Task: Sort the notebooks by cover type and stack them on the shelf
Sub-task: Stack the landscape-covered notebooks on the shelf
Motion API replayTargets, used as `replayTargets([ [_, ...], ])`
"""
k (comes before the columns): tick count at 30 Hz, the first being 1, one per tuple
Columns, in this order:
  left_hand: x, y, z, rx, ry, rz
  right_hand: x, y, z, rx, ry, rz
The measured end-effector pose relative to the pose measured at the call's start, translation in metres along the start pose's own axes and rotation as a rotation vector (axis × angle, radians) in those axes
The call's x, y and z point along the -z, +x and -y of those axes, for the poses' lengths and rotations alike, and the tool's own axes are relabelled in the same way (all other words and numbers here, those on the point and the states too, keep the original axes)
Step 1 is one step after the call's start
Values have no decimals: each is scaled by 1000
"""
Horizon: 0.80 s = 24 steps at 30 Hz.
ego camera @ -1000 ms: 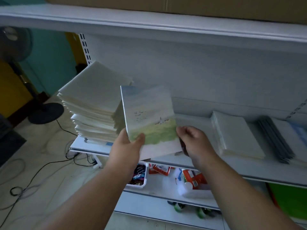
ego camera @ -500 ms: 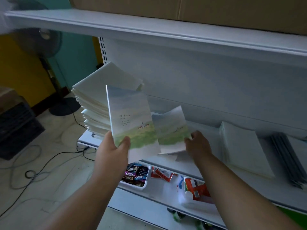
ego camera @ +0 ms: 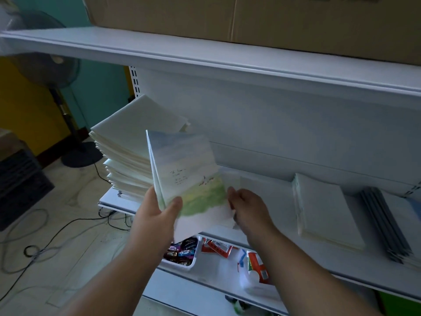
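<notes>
left hand (ego camera: 157,213) gripping a small bundle of notebooks (ego camera: 185,171) by the lower left corner, thumb pressed on the green band of the front cover, fingers curled behind; bundle held upright and slightly tilted, in the air in front of the white shelf (ego camera: 262,226). front cover painted with pale blue sky above, green meadow below, a few lines of small dark writing near the middle. right hand (ego camera: 247,207) at the lower right edge of the same bundle, fingers curled and touching the white bottom margin, grip on it not clearly shown through motion blur. tall leaning stack of notebooks (ego camera: 134,142) at the left end of the shelf, plain pale surface on top, edges fanned and uneven, just behind and left of the held bundle. lower, flat stack of pale notebooks (ego camera: 325,210) resting on the shelf well to the right of the hands. row of grey-edged notebooks (ego camera: 385,224) further right, beside the pale stack. on the lower shelf level, white tray of wrapped sweets (ego camera: 182,250) beneath the left wrist, red and white packets (ego camera: 216,247) next to it. cardboard box (ego camera: 250,21) on the upper shelf board. standing fan (ego camera: 52,69) and loose cables (ego camera: 36,245) on the floor at left.
</notes>
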<state>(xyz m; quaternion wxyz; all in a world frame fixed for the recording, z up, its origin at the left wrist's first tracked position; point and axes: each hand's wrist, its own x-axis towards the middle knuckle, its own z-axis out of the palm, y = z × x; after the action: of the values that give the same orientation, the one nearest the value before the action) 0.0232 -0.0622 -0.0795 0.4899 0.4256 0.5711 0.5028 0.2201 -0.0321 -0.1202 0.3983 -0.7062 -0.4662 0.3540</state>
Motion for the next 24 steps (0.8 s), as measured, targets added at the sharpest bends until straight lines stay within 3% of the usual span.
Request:
replayTargets([
  [3,9,-3,-1,-60,85,-69,-9,23,-12,-116,-405,-71],
  [6,15,-6,-5,-115,144,-105,-21,35,-23,-144,-675,17],
  [11,19,-6,-9,-132,167,-136,-15,43,-25,-143,-593,13],
  [14,14,-9,-10,-132,186,-143,-1,49,-29,-102,-419,-75],
  [17,7,-15,-11,-163,249,-152,24,44,-27,-139,100,-139],
  [21,-6,-22,-9,-184,308,-167,58,14,-18,-244,761,-22],
  [24,-18,-26,-7,-191,248,-151,60,-10,-5,-176,698,103],
])
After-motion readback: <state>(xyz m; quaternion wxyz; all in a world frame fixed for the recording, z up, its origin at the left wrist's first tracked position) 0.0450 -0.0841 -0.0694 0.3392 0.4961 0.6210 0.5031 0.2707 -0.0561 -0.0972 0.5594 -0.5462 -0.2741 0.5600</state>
